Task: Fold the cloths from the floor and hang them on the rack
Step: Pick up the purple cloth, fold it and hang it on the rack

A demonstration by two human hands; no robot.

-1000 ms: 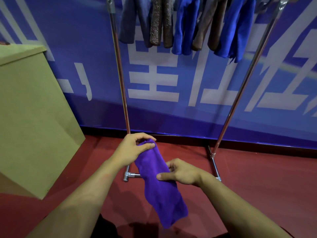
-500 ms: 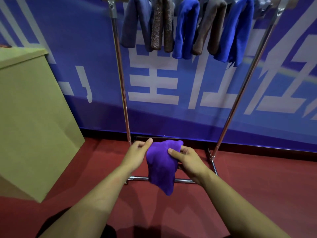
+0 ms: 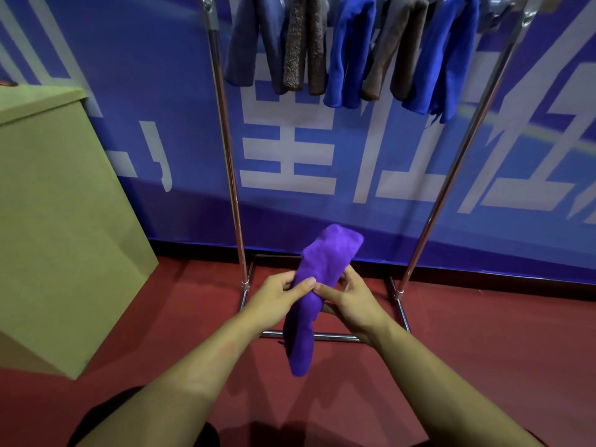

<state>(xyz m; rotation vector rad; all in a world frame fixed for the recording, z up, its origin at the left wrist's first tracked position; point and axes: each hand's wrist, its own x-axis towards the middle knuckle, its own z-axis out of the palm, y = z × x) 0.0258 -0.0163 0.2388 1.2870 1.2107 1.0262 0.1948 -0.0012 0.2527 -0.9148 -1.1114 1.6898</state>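
- The purple cloth (image 3: 322,272) is folded into a long narrow strip and held in the air above the red floor (image 3: 483,333), in front of the rack's base.
- Its long axis runs steeply, close to upright but tilted: the upper end leans up and to the right toward the blue banner (image 3: 322,204), and the lower end hangs down and slightly left.
- The upper end is broad and rounded; the lower end narrows to a blunt tip over the rack's front floor bar.
- The left hand (image 3: 274,301) pinches the strip at about its middle, thumb on the near face and fingers curled behind the left edge.
- The right hand (image 3: 351,301) grasps the same stretch from the right, thumb laid across the near face and fingers wrapped round the far side.
- The two thumbs nearly meet on the cloth, tip to tip.
- About half the strip stands above the grip, and the rest dangles below it between the two wrists.
- The metal rack (image 3: 225,156) stands just beyond the hands, with its two uprights rising on either side of the cloth.
- Folded cloths (image 3: 348,50) in grey-blue, brown and bright blue hang side by side at the top of the rack.
- A tan box (image 3: 64,221) stands at the left on the floor.
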